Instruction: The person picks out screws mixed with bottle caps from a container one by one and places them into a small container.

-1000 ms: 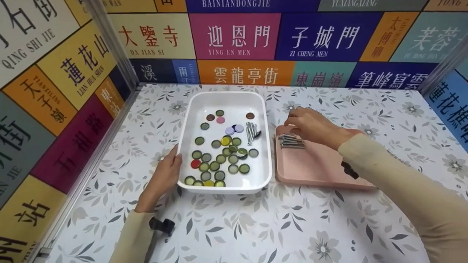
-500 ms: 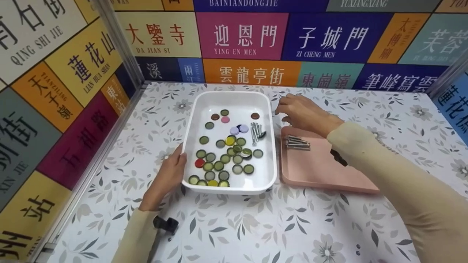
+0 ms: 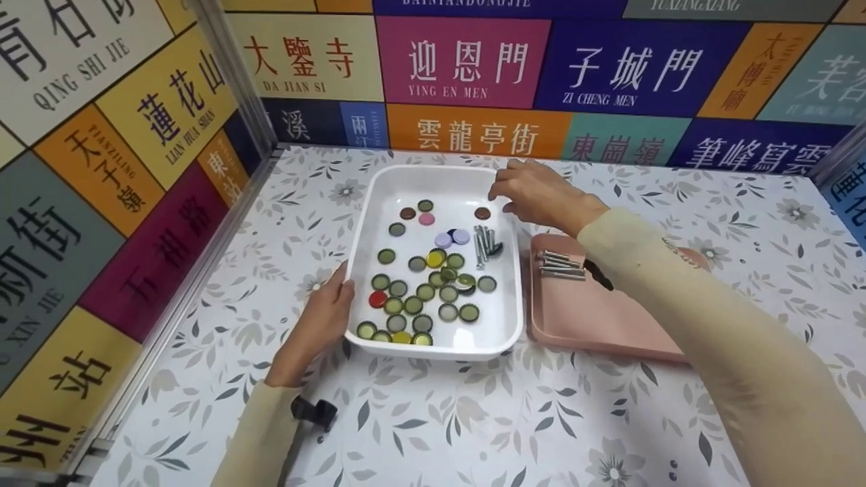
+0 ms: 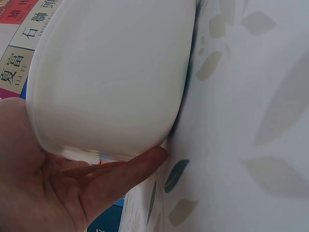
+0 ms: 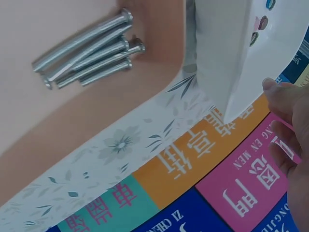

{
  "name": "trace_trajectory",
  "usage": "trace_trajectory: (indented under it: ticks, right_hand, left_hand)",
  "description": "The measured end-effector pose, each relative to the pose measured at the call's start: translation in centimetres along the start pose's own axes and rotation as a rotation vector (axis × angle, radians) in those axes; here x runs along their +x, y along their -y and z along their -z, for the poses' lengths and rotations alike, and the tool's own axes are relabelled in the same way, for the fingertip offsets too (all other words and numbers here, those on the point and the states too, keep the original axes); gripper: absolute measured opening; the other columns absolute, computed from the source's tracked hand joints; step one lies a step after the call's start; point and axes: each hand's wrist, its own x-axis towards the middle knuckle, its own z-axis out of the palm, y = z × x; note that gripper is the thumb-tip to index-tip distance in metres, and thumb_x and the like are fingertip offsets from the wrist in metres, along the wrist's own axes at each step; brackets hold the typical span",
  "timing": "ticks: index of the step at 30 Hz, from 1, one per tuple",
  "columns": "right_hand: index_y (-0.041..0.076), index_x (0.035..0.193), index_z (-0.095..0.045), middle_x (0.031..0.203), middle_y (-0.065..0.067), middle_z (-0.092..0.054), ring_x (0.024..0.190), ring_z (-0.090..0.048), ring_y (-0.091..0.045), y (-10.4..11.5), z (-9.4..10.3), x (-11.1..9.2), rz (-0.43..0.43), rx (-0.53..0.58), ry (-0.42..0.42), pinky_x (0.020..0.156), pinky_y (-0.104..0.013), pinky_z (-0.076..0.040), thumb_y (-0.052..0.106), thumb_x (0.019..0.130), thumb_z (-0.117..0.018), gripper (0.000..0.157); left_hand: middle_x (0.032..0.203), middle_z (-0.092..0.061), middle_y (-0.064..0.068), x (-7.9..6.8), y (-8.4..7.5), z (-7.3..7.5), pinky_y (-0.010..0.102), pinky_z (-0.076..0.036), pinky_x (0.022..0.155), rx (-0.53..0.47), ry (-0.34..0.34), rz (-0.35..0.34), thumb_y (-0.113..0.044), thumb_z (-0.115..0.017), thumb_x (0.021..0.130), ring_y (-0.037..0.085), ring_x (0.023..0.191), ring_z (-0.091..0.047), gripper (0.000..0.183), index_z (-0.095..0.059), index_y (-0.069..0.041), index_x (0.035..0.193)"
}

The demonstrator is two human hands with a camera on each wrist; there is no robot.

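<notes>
A white tray (image 3: 433,346) holds many bottle caps, among them a red cap (image 3: 377,299), a pink cap (image 3: 426,218) and a brown cap (image 3: 482,213). Silver bolts (image 3: 484,245) lie along its right side. My left hand (image 3: 319,323) rests against the tray's left outer wall, its straight fingers touching the wall (image 4: 116,82) low down by the table. Over the far right corner of the tray is my right hand (image 3: 538,193), fingers bent loosely downward. In the right wrist view its thumb (image 5: 280,96) and fingers are apart, with nothing visible between them.
A pink tray (image 3: 595,318) stands right of the white one, with several silver bolts (image 3: 561,266) at its left side. My right forearm crosses above it. Sign-covered walls (image 3: 467,64) rise behind and at the left of the flowered tabletop (image 3: 473,419).
My right hand has moved from above the bolts in the pink tray up and left to the white tray's far corner. The left hand stays against the white tray. The head view has shifted slightly.
</notes>
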Motion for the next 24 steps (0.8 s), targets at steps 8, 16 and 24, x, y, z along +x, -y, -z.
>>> trace_trajectory:
  ticks: [8,16,24]
  right_hand:
    - [0.010,0.107,-0.077,0.106,-0.011,-0.074,0.100,-0.057,-0.031,0.7,-0.3,1.7,0.022,-0.047,0.046,0.091,-0.046,-0.048,0.003,0.085,-0.077,0.023]
    - [0.008,0.098,-0.077,0.097,-0.011,-0.073,0.095,-0.058,-0.033,1.2,-1.0,3.2,0.148,-0.143,0.006,0.083,-0.046,-0.048,0.009,0.082,-0.076,0.016]
    - [0.008,0.100,-0.077,0.097,-0.011,-0.073,0.096,-0.059,-0.032,1.3,-1.7,4.3,0.200,-0.261,0.042,0.087,-0.047,-0.049,0.013,0.082,-0.079,0.019]
  left_hand:
    - [0.156,-0.043,0.019,0.0,-0.4,-0.2,0.049,-0.036,0.117,-0.015,0.014,0.020,-0.029,-0.031,0.109,0.031,0.131,-0.055,0.054,-0.020,-0.018,0.162]
    - [0.157,-0.042,0.016,0.0,-0.2,0.1,0.049,-0.034,0.119,-0.021,0.006,0.019,-0.029,-0.030,0.110,0.032,0.135,-0.053,0.054,-0.019,-0.020,0.162]
    - [0.157,-0.044,0.016,0.0,0.0,0.1,0.048,-0.035,0.118,-0.008,0.002,0.014,-0.028,-0.031,0.110,0.032,0.134,-0.055,0.054,-0.020,-0.019,0.162]
